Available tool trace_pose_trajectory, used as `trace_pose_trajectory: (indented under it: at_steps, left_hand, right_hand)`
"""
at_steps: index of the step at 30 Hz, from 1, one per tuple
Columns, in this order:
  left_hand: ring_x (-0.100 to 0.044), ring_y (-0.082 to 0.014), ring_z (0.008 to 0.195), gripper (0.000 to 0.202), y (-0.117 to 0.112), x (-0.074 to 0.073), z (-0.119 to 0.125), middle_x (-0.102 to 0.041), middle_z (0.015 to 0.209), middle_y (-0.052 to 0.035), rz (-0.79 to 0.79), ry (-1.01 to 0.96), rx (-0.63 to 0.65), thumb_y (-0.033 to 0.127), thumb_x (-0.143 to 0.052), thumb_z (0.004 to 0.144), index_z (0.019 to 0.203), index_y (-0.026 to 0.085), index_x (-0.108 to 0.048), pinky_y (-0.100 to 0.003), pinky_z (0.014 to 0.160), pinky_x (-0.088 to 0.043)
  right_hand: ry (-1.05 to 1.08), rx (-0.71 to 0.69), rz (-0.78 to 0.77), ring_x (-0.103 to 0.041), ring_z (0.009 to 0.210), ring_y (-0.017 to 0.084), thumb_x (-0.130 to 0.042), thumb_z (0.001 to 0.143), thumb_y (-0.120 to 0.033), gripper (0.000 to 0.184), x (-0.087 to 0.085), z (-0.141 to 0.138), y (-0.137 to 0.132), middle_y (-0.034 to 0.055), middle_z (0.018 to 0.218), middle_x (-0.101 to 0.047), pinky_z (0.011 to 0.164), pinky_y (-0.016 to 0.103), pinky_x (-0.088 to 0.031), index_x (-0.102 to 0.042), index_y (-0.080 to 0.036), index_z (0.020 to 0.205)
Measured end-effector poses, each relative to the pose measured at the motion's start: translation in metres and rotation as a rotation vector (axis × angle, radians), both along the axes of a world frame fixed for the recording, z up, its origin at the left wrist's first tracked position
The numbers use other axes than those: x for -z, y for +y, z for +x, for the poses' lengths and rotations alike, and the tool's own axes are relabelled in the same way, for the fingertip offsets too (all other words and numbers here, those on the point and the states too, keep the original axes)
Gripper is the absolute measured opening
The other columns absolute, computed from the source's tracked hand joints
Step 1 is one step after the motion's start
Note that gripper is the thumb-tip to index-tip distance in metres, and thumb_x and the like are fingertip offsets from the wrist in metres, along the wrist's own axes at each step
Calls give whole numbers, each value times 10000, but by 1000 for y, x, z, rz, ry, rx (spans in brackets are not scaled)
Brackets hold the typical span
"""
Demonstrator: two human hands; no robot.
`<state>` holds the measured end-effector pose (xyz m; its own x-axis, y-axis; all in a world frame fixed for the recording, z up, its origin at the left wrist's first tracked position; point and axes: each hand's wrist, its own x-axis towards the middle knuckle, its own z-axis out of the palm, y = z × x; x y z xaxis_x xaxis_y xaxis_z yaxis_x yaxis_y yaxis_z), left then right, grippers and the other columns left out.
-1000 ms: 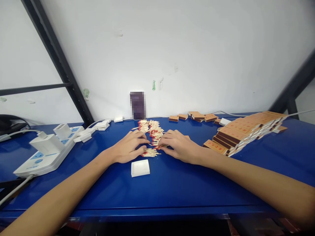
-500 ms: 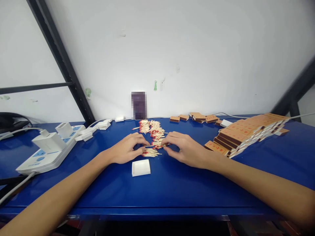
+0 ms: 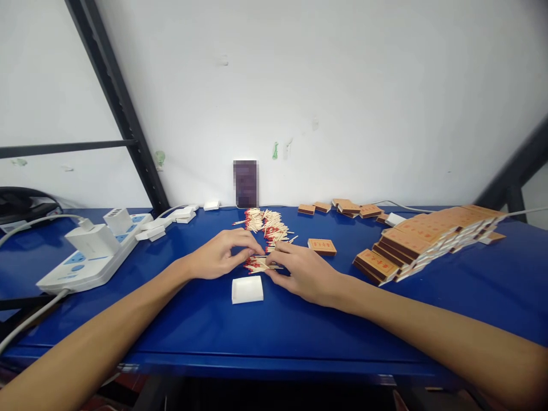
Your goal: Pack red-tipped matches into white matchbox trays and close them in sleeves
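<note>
Red-tipped wooden matches (image 3: 276, 228) lie in a loose pile on the blue table, with a smaller bunch between my hands. My left hand (image 3: 225, 254) is curled at the left side of this bunch, its thumb and fingers closed at the matches' red ends. From the right, the fingers of my right hand (image 3: 306, 274) close on the pale ends; its fingertips partly hide the matches. Just in front of the bunch lies a white matchbox tray (image 3: 247, 290). A closed orange matchbox (image 3: 322, 246) rests beyond my right hand.
Stacked orange matchboxes (image 3: 415, 234) lean at the right, with several more (image 3: 346, 205) by the wall. White trays (image 3: 184, 214) lie at the back left. A power strip (image 3: 94, 262) with chargers stands at the left. A pixelated dark rectangle (image 3: 247, 184) leans against the wall.
My right hand has moved left and nearer, onto the front matches. An orange matchbox, previously behind that hand, now shows. My left hand stays about where it was; the view shifted slightly.
</note>
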<state>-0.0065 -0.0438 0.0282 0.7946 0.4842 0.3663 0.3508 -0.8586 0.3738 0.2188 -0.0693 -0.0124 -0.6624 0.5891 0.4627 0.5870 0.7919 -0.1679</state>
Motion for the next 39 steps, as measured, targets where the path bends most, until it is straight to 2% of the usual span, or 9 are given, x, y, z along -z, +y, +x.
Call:
trace_pose_trajectory:
  at_steps: [3,7,11,16,21,27,32,36,39]
  left_hand:
    - [-596,-142,869,227,-4,-2,-1,-661,955,-46,37,-56,16,205,-445,955,1008,193,-666,-306,802,-465]
    - [-577,-145,795,238,-11,-5,1,-643,870,-36,137,-16,-46,180,-434,926,1020,178,-653,-301,751,-451]
    - [-543,-149,722,207,-19,-12,0,-616,784,-28,187,134,-53,255,-454,901,885,163,-639,-295,708,-418]
    - [-492,-148,608,288,-32,-21,-1,-556,666,0,251,356,-51,463,-582,788,772,175,-593,-292,605,-371]
    - [-479,-147,568,288,-42,-11,9,-530,629,3,311,442,-22,447,-645,720,660,190,-528,-295,560,-359]
    - [-508,-149,583,176,-48,7,20,-554,639,6,221,334,85,362,-635,758,751,201,-565,-285,563,-380]
    - [-478,-120,562,141,-53,7,27,-543,613,18,111,111,124,316,-590,798,750,185,-581,-257,547,-362]
    - [-428,-99,567,201,-39,0,23,-496,616,30,18,-45,-83,286,-475,896,768,165,-571,-232,574,-349]
    - [-366,-89,548,308,-21,2,12,-432,620,37,-113,-112,-182,366,-408,942,736,158,-506,-209,513,-302]
  right_hand:
    - [21,4,-10,-573,776,163,-530,903,-191,98,0,1,1,51,875,-613,693,288,-450,-621,-172,869]
    - [55,10,-57,-566,758,153,-544,867,-140,87,-1,2,2,34,832,-609,711,280,-441,-621,-175,844]
    - [70,24,-86,-548,718,143,-547,840,-124,75,-2,3,2,18,790,-597,690,274,-425,-598,-174,816]
    - [88,21,-72,-533,699,137,-543,830,-137,56,-2,11,1,9,788,-586,655,264,-396,-575,-182,821]
    - [43,-36,-124,-491,639,121,-556,795,-131,62,-6,18,-6,-8,735,-559,604,248,-358,-557,-189,773]
    - [-6,-25,-213,-478,636,125,-560,785,-145,71,-11,15,-10,-10,725,-556,581,247,-334,-530,-193,743]
    - [-13,-61,-238,-472,635,125,-551,808,-169,47,-12,17,-10,-10,720,-551,577,246,-325,-536,-191,768]
    - [-14,-94,-208,-457,631,119,-541,806,-157,73,-12,16,-11,-16,711,-538,584,245,-326,-518,-191,746]
    - [-5,-99,-194,-455,634,114,-524,823,-154,79,-14,13,-13,-18,718,-534,592,243,-338,-513,-190,753]
